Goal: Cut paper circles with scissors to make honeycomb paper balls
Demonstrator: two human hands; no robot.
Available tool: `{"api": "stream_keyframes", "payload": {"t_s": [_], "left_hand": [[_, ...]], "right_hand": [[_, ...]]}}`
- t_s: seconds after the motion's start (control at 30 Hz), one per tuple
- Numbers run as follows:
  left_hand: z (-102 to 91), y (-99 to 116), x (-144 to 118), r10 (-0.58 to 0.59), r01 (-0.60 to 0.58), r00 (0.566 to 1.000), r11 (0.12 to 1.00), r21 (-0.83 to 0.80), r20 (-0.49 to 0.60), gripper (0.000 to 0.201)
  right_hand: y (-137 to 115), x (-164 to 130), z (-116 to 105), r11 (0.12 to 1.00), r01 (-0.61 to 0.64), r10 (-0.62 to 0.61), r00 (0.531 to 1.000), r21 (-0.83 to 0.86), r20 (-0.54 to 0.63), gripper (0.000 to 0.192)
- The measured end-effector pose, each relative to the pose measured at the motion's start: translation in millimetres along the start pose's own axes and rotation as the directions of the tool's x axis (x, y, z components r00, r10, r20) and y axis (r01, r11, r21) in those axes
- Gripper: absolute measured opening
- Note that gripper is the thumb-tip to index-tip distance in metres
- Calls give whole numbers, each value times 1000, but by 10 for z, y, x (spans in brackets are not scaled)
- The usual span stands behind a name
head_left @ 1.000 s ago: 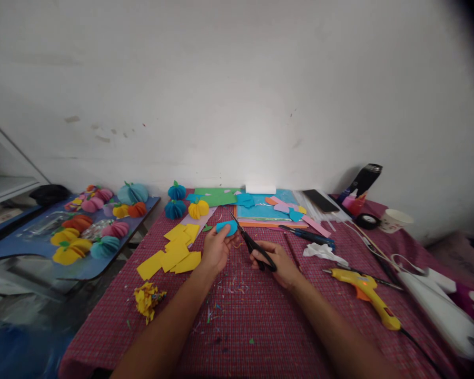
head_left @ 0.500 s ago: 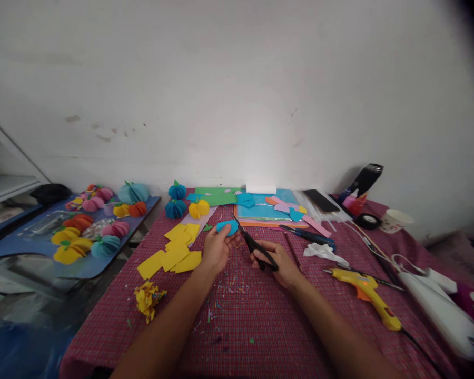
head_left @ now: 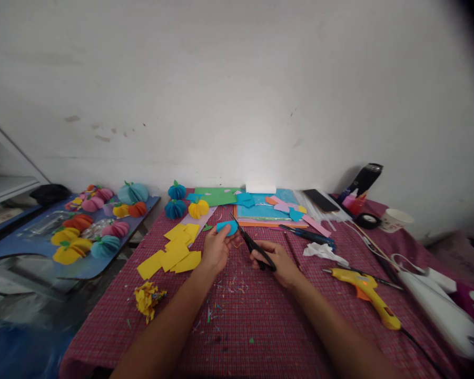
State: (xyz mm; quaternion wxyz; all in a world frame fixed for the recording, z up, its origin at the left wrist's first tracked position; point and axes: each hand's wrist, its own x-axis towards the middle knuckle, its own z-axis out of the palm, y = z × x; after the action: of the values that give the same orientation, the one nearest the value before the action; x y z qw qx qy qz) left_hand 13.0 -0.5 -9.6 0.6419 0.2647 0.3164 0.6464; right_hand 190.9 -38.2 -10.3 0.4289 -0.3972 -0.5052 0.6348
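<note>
**Scissors Met Blue Paper Over the Checked Cloth**

While the left hand point(head_left: 217, 251) pinched a small folded piece of blue paper point(head_left: 226, 227) between thumb and fingertips, the right hand point(head_left: 278, 263) was closed through the black handles of a pair of scissors point(head_left: 253, 245). The blades pointed up and away toward the paper's right edge; whether they were parted or together could not be told. Both hands hovered just above the red checked tablecloth point(head_left: 260, 326), near each other at the middle of the table, over a scatter of tiny paper trimmings.

Left of the hands lay a loose pile of yellow paper squares point(head_left: 171, 252), and nearer the table's front edge a crumpled yellow scrap point(head_left: 148, 299). To the right, well apart from the hands, rested a yellow glue gun point(head_left: 369, 295). Sheets of green and blue paper sat against the wall behind, with blue and yellow paper balls point(head_left: 185, 205) beside them. More finished balls covered a blue side table point(head_left: 102, 263) at the left.
</note>
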Motion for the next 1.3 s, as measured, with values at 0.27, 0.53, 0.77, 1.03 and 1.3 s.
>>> {"api": "stream_keyframes", "payload": {"t_s": [0.27,0.53,0.77,1.03,1.3], "left_hand": [[7,9,-15,-4,4,1000,1000,-11,2,30],[7,13,-12,0,0,1000,1000,-4,-3,29],[12,21,-12,-4,3,1000,1000,-11,-14,29],[-15,14,7,-3,3,1000,1000,0,0,31],[-2,28,2,1,-1,1000,1000,15,0,28]], "right_hand": [[-14,-8,7,1000,27,-27,999,-2,20,29],[0,-3,2,1000,15,-15,1000,17,15,32],[40,11,-20,1000,17,-17,1000,13,24,33],[28,7,-30,1000,30,-30,999,6,37,32],[-10,-9,-23,1000,5,-6,999,30,35,35]]}}
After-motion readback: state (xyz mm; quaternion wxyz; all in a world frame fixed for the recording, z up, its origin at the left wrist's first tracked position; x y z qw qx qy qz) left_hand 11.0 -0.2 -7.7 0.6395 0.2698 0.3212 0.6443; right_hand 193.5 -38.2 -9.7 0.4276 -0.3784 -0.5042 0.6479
